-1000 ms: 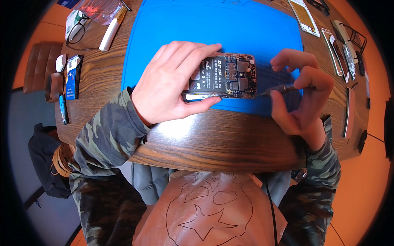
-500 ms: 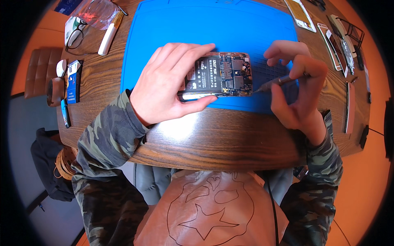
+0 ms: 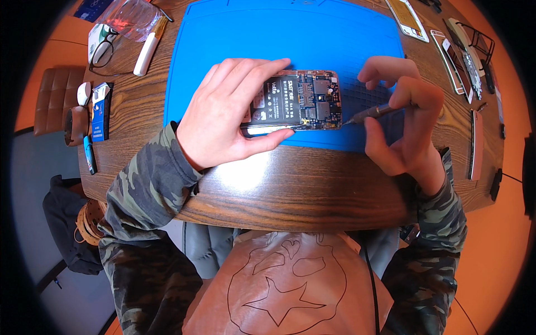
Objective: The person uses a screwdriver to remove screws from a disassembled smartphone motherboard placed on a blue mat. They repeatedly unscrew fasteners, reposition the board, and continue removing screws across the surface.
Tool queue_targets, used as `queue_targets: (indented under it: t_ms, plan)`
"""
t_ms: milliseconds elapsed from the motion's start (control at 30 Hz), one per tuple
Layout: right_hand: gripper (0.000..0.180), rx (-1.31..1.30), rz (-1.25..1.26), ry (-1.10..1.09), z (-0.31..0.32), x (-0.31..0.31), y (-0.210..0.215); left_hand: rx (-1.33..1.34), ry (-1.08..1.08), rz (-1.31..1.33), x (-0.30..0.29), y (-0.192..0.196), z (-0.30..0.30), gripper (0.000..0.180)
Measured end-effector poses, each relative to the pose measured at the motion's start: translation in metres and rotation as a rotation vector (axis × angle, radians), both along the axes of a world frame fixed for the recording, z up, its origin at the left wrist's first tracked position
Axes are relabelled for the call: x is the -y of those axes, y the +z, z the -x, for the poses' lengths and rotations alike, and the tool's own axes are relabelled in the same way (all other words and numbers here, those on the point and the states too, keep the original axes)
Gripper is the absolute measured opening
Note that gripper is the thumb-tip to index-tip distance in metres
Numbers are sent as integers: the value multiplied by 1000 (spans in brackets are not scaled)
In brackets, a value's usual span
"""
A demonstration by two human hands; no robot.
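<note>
- Wooden table (image 3: 301,173): beneath the mat.
- Blue mat (image 3: 290,33): on the table, behind my work.
- Left hand (image 3: 226,114), mine: grasping the opened phone (image 3: 298,100) by its long sides, over the mat's near part.
- Right hand (image 3: 414,142), mine: pinching the slim pen-shaped tool (image 3: 374,113).
- Phone: battery (image 3: 285,103) and circuit board (image 3: 320,100) bared.
- Tool: tip just beside the phone's right end, now slightly farther from the near corner; I judge the work centres on that edge.
</note>
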State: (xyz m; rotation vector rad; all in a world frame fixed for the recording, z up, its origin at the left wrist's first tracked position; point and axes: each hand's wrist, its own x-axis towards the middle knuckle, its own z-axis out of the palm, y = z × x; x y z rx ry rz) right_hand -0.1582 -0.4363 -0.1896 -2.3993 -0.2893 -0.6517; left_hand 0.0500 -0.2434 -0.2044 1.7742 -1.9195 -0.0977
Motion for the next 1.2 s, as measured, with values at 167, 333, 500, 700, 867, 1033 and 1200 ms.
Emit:
queue_targets:
  t_ms: [167, 333, 500, 700, 867, 1033, 1200]
  plan:
    - [48, 6, 17, -26, -1, -1, -1, 4, -7, 8, 0, 0, 0, 80]
    - [49, -2, 29, 5, 1, 2, 2, 6, -6, 12, 0, -1, 0, 80]
    - [49, 0, 10, -42, -2, -2, -2, 1, -9, 14, 0, -1, 0, 80]
    - [45, 112, -14, 6, -5, -1, -1, -2, -9, 12, 0, -1, -1, 80]
    - [44, 16, 56, -25, -1, -2, -1, 5, -11, 22, 1, -1, 0, 80]
    - [45, 25, -6, 9, 1, 0, -1, 6, -16, 34, 0, -2, 0, 80]
    - [43, 10, 29, -5, -1, 0, -2, 7, -15, 41, 0, -3, -1, 80]
